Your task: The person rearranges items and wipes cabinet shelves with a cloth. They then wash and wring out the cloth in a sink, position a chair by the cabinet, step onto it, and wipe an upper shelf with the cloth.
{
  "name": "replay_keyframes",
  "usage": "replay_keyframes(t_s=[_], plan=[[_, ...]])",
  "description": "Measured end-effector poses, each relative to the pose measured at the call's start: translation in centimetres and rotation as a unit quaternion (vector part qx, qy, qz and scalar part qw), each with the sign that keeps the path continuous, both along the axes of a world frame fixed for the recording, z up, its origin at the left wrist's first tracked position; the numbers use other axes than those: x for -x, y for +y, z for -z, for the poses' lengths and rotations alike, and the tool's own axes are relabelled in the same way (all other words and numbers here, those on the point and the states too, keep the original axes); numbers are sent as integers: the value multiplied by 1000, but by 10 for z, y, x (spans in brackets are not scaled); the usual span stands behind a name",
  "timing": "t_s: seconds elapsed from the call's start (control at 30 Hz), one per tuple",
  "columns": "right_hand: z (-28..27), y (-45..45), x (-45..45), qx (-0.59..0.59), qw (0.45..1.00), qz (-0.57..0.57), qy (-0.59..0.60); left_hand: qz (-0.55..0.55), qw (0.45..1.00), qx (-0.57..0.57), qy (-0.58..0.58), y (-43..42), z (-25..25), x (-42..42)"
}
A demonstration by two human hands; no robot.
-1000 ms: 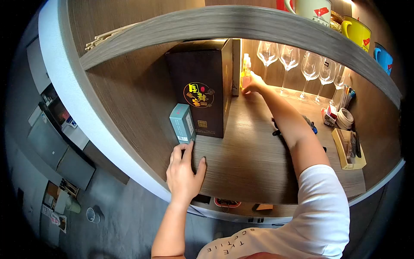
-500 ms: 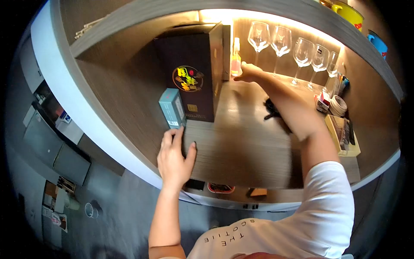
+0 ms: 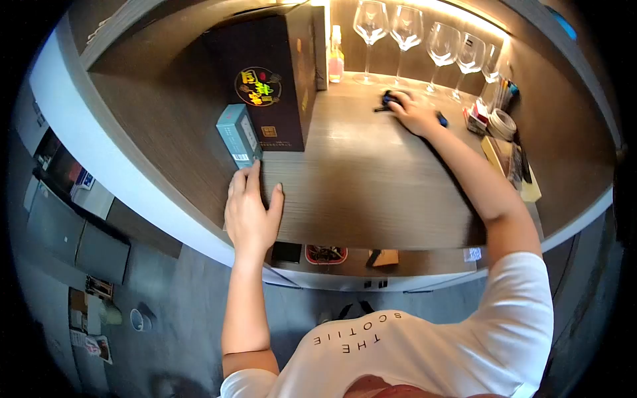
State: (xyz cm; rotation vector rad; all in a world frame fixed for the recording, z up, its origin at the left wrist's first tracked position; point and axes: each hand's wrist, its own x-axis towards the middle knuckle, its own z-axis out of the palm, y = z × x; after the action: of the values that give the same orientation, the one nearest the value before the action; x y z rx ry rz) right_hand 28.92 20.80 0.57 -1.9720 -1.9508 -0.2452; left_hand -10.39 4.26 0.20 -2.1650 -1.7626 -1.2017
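My left hand (image 3: 252, 213) lies with fingers stretched out at the shelf's front left. Its fingertips reach the lower end of a small blue-grey box (image 3: 237, 134), which stands against a tall dark gift box (image 3: 271, 86). My right hand (image 3: 416, 114) is toward the back of the shelf, its fingers closed over a small black object with blue parts (image 3: 390, 101). The hand hides much of this object, and its kind cannot be made out. Behind and left of that hand stands a small bottle of pinkish liquid (image 3: 336, 63).
Several wine glasses (image 3: 406, 30) stand along the lit back wall. On the right are a pen holder (image 3: 505, 93), a white roll (image 3: 501, 124) and a yellowish tray (image 3: 494, 154). A red-rimmed tray (image 3: 326, 255) sits on a lower level, near the shelf's front edge.
My right hand has left the bottle and come over to the black object, which now sits farther back on the shelf. The left hand stays by the small box. The view has shifted.
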Motion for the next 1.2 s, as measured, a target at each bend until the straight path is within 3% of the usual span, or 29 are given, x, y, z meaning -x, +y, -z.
replay_keyframes(t_s=[0.03,0.07,0.23,0.3,0.33,0.4,0.43,0.5,0.6,0.63,0.73,0.83,0.9,0.97,1.1,1.2], plan=[[4,12,19,22,999,4,-36,7,1000,2,3,-1,0,1],[9,7,48,-38,998,-33,-35,4,1000,6,1,-1,0,2],[-11,-126,150,-26,936,-350,26,12,1000,9,-3,0,4,7],[-7,-182,144,-104,897,-429,-3,12,1000,23,-2,-3,1,5],[-11,-192,129,-105,905,-412,-9,11,1000,23,-3,-3,1,4],[-17,-217,92,-24,874,-482,58,12,1000,21,-5,-3,2,2],[-18,-223,69,-26,880,-470,57,12,1000,19,-5,-3,3,1],[-16,-216,15,-11,954,-298,14,33,999,6,-40,-3,3,-3],[-6,-197,-25,-74,987,-141,14,43,998,-18,-30,-3,5,-3],[-4,-201,-22,-76,987,-138,16,28,999,-15,-26,-3,6,-3],[-12,-224,-3,-62,958,-280,5,12,1000,-6,-12,4,6,1],[-17,-241,-6,-90,934,-330,104,4,1000,22,-6,2,5,-1],[-42,-262,-21,-122,963,-233,53,6,999,3,37,8,8,6],[-61,-273,-46,-229,968,-80,-61,-3,999,26,39,7,6,5],[-34,-268,-132,-119,988,97,-33,-13,999,37,16,1,-2,0],[-35,-269,-129,-25,986,155,-55,-11,998,-60,-16,6,-1,5]])
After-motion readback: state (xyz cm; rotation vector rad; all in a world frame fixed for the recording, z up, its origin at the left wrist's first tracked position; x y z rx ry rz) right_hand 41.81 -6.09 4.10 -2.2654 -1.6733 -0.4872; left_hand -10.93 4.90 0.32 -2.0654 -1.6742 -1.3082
